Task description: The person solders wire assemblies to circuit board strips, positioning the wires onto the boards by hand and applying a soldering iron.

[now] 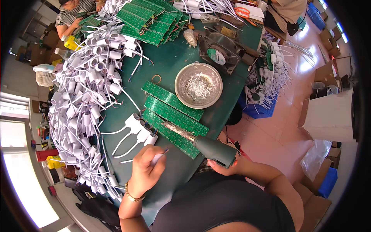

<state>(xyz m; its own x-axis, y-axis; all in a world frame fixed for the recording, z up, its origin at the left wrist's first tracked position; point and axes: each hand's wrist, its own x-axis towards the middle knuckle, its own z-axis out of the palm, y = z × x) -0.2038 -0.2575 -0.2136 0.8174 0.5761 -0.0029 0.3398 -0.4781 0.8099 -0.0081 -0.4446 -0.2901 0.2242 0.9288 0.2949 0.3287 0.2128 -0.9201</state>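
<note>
My left hand (148, 164) is closed on a white cable (156, 159), whose thin dark wire ends poke out past the fingertips. Most of that cable is hidden by the fingers. In my right hand (228, 166) is a soldering iron (214, 150) with a thick dark green handle. Its metal barrel points up and left, over strips of green circuit board (176, 112) lying side by side on the table. Just beyond my left hand, several white sockets with cables (141, 131) lie against the left ends of the boards.
A metal bowl (178, 91) of silvery scraps stands behind the boards, near a dark fan (220, 50). White cabled sockets (85, 96) heap along the left of the green table (164, 58). Stacked boards (147, 19) and orange scissors (242, 12) lie farther back. Another person (75, 11) sits far left.
</note>
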